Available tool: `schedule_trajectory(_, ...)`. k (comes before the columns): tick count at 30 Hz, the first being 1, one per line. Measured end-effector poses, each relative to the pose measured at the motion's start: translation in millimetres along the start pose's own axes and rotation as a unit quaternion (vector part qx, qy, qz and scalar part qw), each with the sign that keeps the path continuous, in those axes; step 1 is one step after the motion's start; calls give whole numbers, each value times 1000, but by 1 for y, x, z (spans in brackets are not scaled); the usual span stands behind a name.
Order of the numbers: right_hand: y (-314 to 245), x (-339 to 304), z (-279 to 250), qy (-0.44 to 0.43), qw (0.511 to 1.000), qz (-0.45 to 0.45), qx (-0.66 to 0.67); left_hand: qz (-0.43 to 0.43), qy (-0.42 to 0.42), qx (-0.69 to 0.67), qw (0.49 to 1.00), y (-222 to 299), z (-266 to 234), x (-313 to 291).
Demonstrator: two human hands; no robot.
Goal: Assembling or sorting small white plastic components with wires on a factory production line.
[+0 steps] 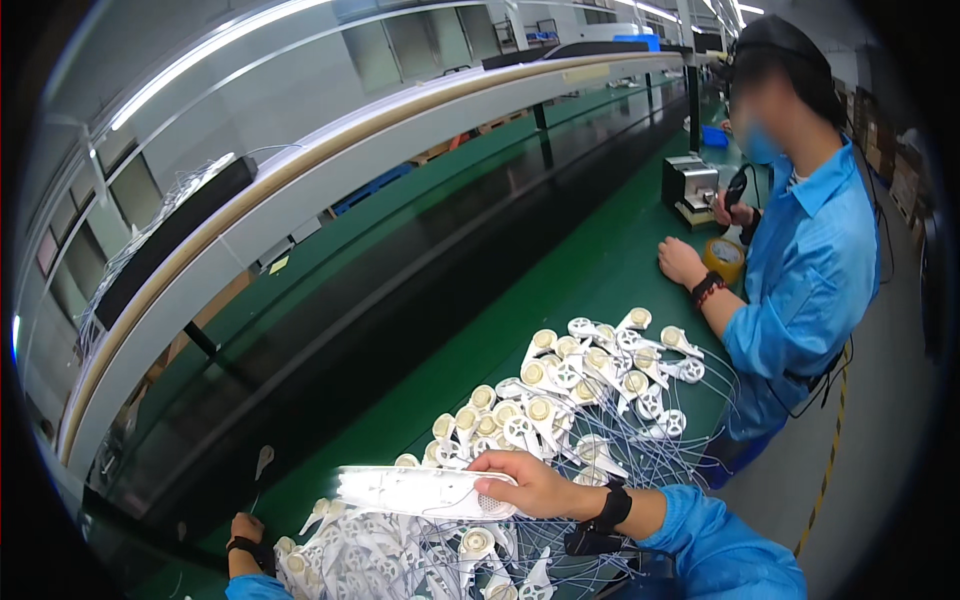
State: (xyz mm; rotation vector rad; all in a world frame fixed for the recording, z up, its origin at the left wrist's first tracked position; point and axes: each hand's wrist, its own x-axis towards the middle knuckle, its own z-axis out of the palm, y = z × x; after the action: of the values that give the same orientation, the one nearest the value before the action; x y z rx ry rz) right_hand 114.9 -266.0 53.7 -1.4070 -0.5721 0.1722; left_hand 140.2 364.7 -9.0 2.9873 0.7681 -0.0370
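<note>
My right hand [540, 487] grips a long white plastic casing [410, 492] by its rounded end, thumb on top beside a round perforated grille. The casing lies level above a heap of white speaker parts [540, 410], round discs with tapered arms and thin wires. At the lower left, my left hand [247, 527] is closed, its fingers small and partly hidden. A thin wire runs from it up to a single white speaker part [263, 460] over the dark belt. Below the casing, more of these parts [350, 555] look blurred.
A black conveyor belt [400, 310] runs along the green bench [560, 270] beneath a raised shelf [330, 150]. To the right, a co-worker in blue [810, 250] holds a black tool [737, 185] by a metal device [690, 185]. Yellow tape [723, 260] sits near that person's arm.
</note>
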Motion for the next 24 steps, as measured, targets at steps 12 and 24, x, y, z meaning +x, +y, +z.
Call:
schedule_trajectory(12, -9, -4, 1, 34, 996, 55, 65, 15, -104, 7, 994, 75, -45, -47)
schedule_trajectory(24, 1, -4, 0, 55, 993, 71, 82, 35, -154, 29, 987, 129, -73, -42)
